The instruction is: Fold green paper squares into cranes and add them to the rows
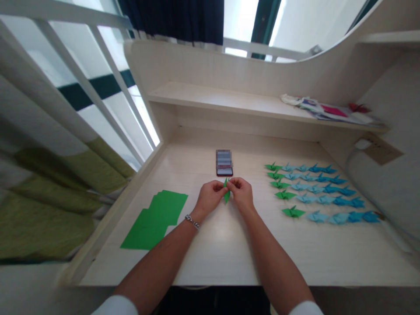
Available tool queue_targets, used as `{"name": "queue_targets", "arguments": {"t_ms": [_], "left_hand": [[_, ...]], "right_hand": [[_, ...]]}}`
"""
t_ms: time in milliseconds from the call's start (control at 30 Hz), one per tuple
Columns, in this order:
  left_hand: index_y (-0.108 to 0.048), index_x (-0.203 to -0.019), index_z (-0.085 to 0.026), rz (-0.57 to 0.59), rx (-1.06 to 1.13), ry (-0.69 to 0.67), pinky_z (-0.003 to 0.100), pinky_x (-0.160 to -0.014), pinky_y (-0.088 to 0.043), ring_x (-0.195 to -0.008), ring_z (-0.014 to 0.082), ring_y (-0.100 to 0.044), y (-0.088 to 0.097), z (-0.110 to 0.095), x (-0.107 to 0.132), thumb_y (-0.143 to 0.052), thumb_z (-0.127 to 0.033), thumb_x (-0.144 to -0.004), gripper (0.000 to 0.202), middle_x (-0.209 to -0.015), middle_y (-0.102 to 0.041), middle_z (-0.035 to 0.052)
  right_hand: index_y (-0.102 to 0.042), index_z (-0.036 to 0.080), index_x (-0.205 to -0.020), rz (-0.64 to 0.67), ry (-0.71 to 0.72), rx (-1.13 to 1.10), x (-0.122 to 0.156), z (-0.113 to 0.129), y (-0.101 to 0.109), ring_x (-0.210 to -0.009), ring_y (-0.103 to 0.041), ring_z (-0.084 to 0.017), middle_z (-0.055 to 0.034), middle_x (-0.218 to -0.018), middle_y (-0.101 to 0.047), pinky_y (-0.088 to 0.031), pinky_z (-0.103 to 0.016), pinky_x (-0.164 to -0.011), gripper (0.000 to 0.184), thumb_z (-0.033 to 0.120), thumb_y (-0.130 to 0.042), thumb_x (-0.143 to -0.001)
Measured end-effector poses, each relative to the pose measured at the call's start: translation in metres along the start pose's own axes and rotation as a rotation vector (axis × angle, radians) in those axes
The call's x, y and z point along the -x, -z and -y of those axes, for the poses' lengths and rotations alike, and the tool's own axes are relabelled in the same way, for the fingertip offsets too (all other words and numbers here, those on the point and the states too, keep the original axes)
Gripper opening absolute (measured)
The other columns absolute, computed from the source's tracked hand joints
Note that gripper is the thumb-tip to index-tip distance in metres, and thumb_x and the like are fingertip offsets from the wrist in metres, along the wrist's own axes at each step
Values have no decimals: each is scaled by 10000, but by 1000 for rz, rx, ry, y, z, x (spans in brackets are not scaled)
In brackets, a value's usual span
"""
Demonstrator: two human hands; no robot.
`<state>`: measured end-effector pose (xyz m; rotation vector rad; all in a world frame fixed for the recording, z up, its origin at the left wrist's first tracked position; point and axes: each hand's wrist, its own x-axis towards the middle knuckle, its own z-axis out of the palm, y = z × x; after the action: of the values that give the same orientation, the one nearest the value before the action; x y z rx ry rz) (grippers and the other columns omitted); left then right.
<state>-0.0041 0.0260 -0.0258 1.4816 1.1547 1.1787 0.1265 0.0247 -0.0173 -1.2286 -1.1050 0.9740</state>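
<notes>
Between my two hands, over the middle of the desk, is a narrow folded piece of green paper with pointed ends. My left hand pinches it from the left side, thumb and fingertips together. From the right, my right hand pinches the same piece. Part of the paper is hidden behind the fingertips. Flat green paper sheets lie overlapping to the left of my left forearm. Rows of folded paper cranes stand on the right, with green cranes at the left end and blue cranes beside them.
A phone lies just beyond my hands on the pale desk. A shelf runs along the back, with papers piled at its right. A cable hangs at the right wall; a curtain hangs on the left.
</notes>
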Motion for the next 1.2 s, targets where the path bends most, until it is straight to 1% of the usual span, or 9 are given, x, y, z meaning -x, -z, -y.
{"name": "queue_targets", "arguments": {"t_ms": [167, 367, 500, 600, 767, 967, 1067, 1200], "left_hand": [[-684, -766, -145, -21, -58, -20, 266, -605, -492, -651, 166, -640, 0, -1, 1, -645, -351, -729, 213, -740, -706, 64], [-676, -775, -155, 6, -103, -40, 264, -612, -483, -656, 161, -633, -1, 0, 4, -630, -325, -740, 180, -744, -700, 54], [-671, -775, -156, 5, -126, -50, 261, -606, -476, -652, 158, -627, -1, 0, 4, -620, -323, -747, 177, -741, -695, 50], [-666, -769, -154, 9, -133, -42, 256, -597, -468, -645, 155, -619, -1, 0, 4, -620, -327, -745, 181, -730, -688, 46], [-661, -754, -146, 12, -79, -40, 248, -602, -465, -639, 147, -610, -2, -2, 4, -644, -323, -722, 180, -722, -682, 39], [-682, -734, -131, 26, 53, 12, 249, -597, -460, -625, 148, -598, -6, -4, 3, -656, -363, -714, 234, -697, -681, 44], [-683, -720, -132, 36, 67, 26, 245, -580, -446, -612, 147, -586, -7, -3, 2, -663, -366, -706, 235, -682, -674, 41], [-663, -708, -136, 59, 48, 1, 236, -570, -429, -596, 132, -559, -5, -3, 2, -655, -342, -715, 206, -662, -647, 27]], "right_hand": [[-670, 163, -738, -18, -11, -36, 2, 4, -2, -620, -601, -160, -26, -686, -677, -483, -279, -612, 179, 306, -694, -632], [-683, 163, -746, -51, 3, -4, 3, 7, -1, -638, -610, -171, -30, -686, -684, -488, -294, -634, 180, 312, -677, -647], [-675, 160, -769, -64, -1, -16, 2, 6, -1, -642, -615, -173, -32, -698, -682, -487, -301, -639, 194, 312, -671, -649], [-642, 159, -795, -78, -5, -52, 1, 4, 0, -630, -613, -167, -27, -694, -671, -484, -292, -620, 221, 310, -684, -639], [-574, 169, -776, -81, 14, -44, 0, 5, 1, -599, -593, -145, 0, -673, -636, -466, -264, -588, 218, 286, -695, -636], [-560, 180, -764, -91, 56, 34, 2, 9, 1, -603, -570, -140, 10, -676, -610, -452, -261, -585, 166, 263, -660, -663], [-558, 182, -776, -85, 68, 58, 3, 11, 1, -608, -561, -139, 11, -683, -604, -449, -261, -588, 163, 266, -648, -670], [-552, 184, -784, -70, 84, 95, 4, 15, 2, -597, -541, -133, 20, -666, -584, -434, -254, -577, 168, 264, -641, -666]]}}
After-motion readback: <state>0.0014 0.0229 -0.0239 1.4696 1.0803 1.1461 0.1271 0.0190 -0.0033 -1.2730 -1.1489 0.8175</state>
